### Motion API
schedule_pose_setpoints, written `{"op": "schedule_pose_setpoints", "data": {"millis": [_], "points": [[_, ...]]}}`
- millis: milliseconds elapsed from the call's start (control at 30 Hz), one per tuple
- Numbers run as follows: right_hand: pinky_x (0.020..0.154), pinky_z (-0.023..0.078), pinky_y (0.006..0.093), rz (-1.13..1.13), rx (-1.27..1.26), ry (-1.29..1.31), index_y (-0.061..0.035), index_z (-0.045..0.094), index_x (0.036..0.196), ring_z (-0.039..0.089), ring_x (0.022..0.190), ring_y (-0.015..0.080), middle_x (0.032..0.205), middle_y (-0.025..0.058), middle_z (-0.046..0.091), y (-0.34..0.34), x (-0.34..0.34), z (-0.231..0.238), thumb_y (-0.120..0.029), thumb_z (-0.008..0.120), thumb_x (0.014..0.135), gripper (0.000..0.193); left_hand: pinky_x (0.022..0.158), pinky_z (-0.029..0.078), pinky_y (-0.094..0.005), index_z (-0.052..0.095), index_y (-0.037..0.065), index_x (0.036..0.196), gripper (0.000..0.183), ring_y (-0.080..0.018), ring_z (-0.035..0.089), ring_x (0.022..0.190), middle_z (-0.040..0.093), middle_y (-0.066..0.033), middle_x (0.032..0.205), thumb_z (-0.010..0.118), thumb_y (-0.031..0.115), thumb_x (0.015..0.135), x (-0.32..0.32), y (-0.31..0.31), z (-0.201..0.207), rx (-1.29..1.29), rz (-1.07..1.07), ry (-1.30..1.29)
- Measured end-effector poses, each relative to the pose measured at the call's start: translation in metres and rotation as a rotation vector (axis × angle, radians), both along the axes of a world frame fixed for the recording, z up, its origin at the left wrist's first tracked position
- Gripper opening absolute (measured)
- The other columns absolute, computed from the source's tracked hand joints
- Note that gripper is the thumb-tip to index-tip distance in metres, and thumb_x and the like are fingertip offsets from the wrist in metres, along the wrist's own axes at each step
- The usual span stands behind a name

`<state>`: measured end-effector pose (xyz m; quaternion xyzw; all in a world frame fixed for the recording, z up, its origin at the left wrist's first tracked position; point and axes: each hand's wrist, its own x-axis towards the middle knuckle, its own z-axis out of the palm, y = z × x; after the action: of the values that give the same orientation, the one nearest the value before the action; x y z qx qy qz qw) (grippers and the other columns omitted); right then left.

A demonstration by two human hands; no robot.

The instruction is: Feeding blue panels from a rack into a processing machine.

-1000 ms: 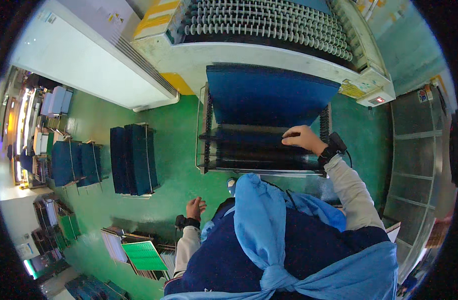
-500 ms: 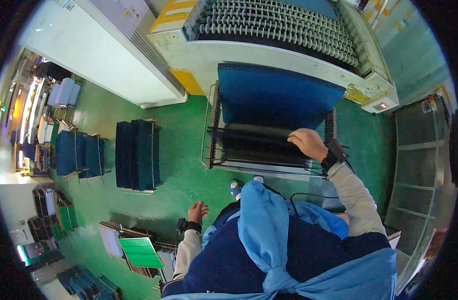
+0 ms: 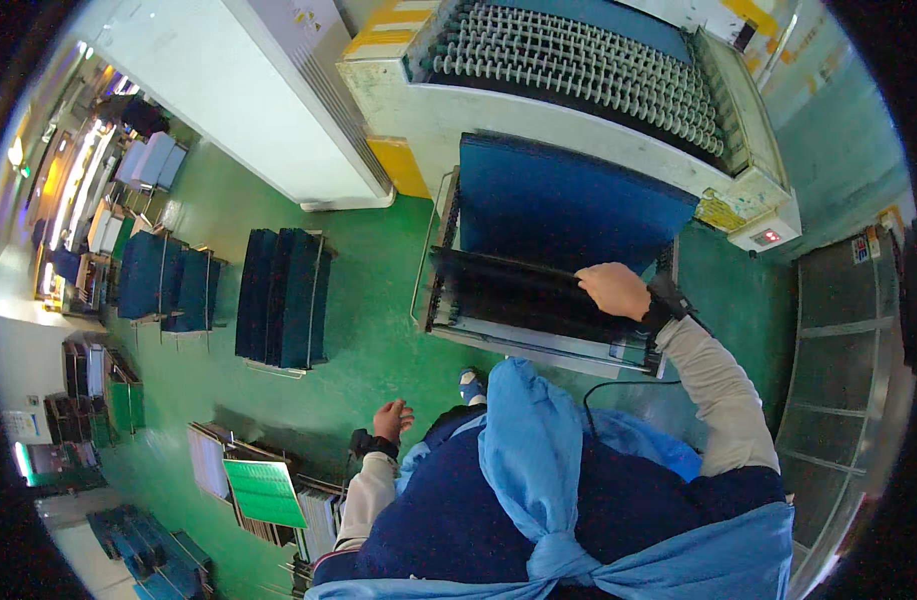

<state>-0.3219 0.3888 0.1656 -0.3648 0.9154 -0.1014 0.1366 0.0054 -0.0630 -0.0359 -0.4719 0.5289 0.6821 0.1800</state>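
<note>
My right hand (image 3: 615, 290) is closed on the upper edge of a dark, thin panel (image 3: 523, 292), near its right end. This panel leans within a wire rack (image 3: 425, 262) with slotted side walls. Behind it in the same rack stand large blue panels (image 3: 573, 195), packed close together and upright. Apart from the rack, my left hand (image 3: 392, 421) hangs low at my left side, its fingers loosely bent and nothing in them. Dark bands with small devices circle both wrists. The panel's lower part is in shadow.
A conveyor machine with rows of white rollers (image 3: 578, 75) stands beyond the rack. Left are a tall white cabinet (image 3: 238, 100) and racks of blue panels (image 3: 283, 295). A green board (image 3: 264, 492) lies over stacked boards near my left arm. A mesh frame (image 3: 838, 370) stands right.
The dark panel has tilted slightly, with my right hand still on its edge. The view has shifted a little, and my left hand stays low at my side.
</note>
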Motion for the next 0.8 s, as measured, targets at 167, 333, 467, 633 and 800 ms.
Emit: {"op": "schedule_pose_setpoints", "data": {"millis": [167,333,467,633,800], "points": [[0.064,0.046,0.0478,0.029,-0.064,0.079,-0.001,0.059,0.084,0.06,0.073,0.038,0.076,0.0182,0.062,-0.011,-0.004,0.002,-0.016,0.058,0.085,0.015,0.052,0.048,-0.0286,0.056,0.003,0.105,0.03,-0.0189,0.061,0.063,0.063,-0.0093,0.082,0.059,0.03,0.093,0.008,0.0,-0.01,0.016,0.11,0.071],[0.061,0.047,0.0471,-0.005,-0.262,0.144,-0.0044,0.057,0.076,0.061,0.071,0.0375,0.072,0.0164,0.062,-0.011,0.004,0.021,-0.011,0.06,0.082,0.01,0.05,0.047,-0.03,0.055,0.005,0.103,0.03,-0.0193,0.062,0.063,0.064,-0.0085,0.082,0.06,0.032,0.092,0.008,-0.001,-0.01,-0.002,0.138,0.046],[0.065,0.049,0.0448,-0.012,-0.416,0.469,-0.0049,0.061,0.083,0.062,0.074,0.035,0.078,0.0146,0.064,0.002,-0.016,0.059,-0.012,0.06,0.082,0.007,0.047,0.046,-0.0275,0.058,0.003,0.104,0.031,-0.0162,0.06,0.057,0.064,-0.0072,0.08,0.061,0.03,0.09,0.005,0.004,-0.001,-0.033,0.178,0.022],[0.064,0.048,0.0416,-0.344,-0.327,0.636,-0.0026,0.061,0.085,0.06,0.074,0.0377,0.079,0.0166,0.063,0.02,-0.029,0.165,-0.012,0.064,0.083,0.01,0.046,0.046,-0.0293,0.058,0.003,0.103,0.03,-0.0177,0.061,0.055,0.064,-0.0081,0.077,0.062,0.03,0.09,0.0,0.001,-0.005,-0.028,0.194,0.043],[0.066,0.043,0.0331,-0.671,-0.75,0.725,0.0017,0.059,0.083,0.054,0.07,0.0195,0.073,0.0114,0.055,0.094,-0.058,0.241,-0.014,0.065,0.085,0.017,0.047,0.048,-0.03,0.059,0.005,0.102,0.029,-0.018,0.061,0.055,0.065,-0.0084,0.077,0.063,0.03,0.09,-0.012,-0.001,-0.023,0.007,0.233,0.081]]}}
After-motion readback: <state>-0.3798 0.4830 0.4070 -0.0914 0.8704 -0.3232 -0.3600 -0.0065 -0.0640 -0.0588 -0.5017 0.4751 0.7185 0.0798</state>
